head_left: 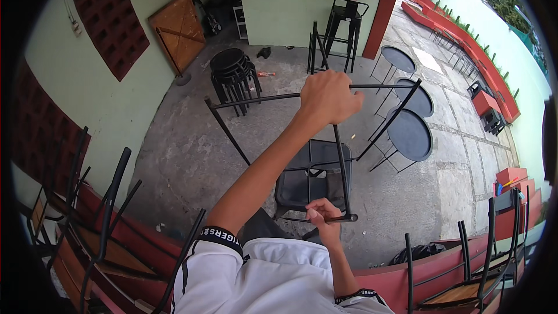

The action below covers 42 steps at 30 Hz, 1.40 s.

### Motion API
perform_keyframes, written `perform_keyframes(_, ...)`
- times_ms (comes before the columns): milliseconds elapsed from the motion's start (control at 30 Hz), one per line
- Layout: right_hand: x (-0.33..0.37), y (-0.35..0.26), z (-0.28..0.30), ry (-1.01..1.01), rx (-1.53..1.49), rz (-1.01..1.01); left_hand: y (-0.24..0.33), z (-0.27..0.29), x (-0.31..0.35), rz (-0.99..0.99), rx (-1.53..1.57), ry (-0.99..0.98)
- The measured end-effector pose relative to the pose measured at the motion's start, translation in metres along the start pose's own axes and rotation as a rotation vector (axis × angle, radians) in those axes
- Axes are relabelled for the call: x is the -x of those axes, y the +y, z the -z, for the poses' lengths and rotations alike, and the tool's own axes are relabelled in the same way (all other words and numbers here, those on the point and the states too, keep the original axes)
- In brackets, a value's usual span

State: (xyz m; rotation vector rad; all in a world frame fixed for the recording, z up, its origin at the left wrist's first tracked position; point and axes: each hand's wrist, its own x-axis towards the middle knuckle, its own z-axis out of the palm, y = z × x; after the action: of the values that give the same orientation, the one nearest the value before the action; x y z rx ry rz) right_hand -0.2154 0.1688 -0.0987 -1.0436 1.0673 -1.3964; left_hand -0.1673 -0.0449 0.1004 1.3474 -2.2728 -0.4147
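A concrete floor [174, 134] spreads beneath the black metal frame [342, 168], which is held up in front of the person; three round black tables [410, 135] stand to the frame's right; a tall black stool [346, 13] and stacked black stools [228, 64] stand beyond it; a black chair [325, 185] blocks the floor directly below it; the left hand [330, 96] has its fingers clamped over the frame's far bar; the right hand's [325, 216] fingers curl tightly around its near bar.
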Motion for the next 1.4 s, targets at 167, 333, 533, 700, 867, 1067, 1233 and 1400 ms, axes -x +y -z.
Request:
perform_keyframes(167, 0.002, 0.000, 0.004, -0.001, 0.019, -0.017, 0.007, 0.005, 0.002, 0.009, -0.015, -0.023)
perform_keyframes(333, 0.004, 0.001, 0.005, 0.084, 0.060, 0.025, 0.009, 0.002, -0.005, -0.015, 0.001, -0.029)
perform_keyframes(533, -0.004, -0.006, 0.018, 0.102, 0.203, 0.104, 0.014, -0.002, -0.025, -0.092, 0.070, -0.058)
perform_keyframes(700, -0.032, 0.003, 0.047, -0.489, -0.060, -0.010, 0.008, -0.009, -0.025, -0.135, 0.107, -0.080)
perform_keyframes(867, -0.036, 0.057, 0.079, 0.102, -0.540, -0.413, 0.013, -0.008, -0.021, -0.113, 0.143, -0.107)
perform_keyframes(1067, -0.086, 0.111, 0.072, 0.165, 0.604, -0.300, 0.010, -0.009, -0.020, -0.010, 0.094, -0.068)
perform_keyframes(1233, -0.085, 0.174, 0.071, 0.172, 0.888, -0.340, 0.020, -0.004, -0.022, -0.029, 0.052, -0.083)
perform_keyframes(1400, -0.088, 0.164, 0.048, 0.090, 0.940, -0.303, 0.011, 0.020, -0.014, 0.052, 0.028, -0.094)
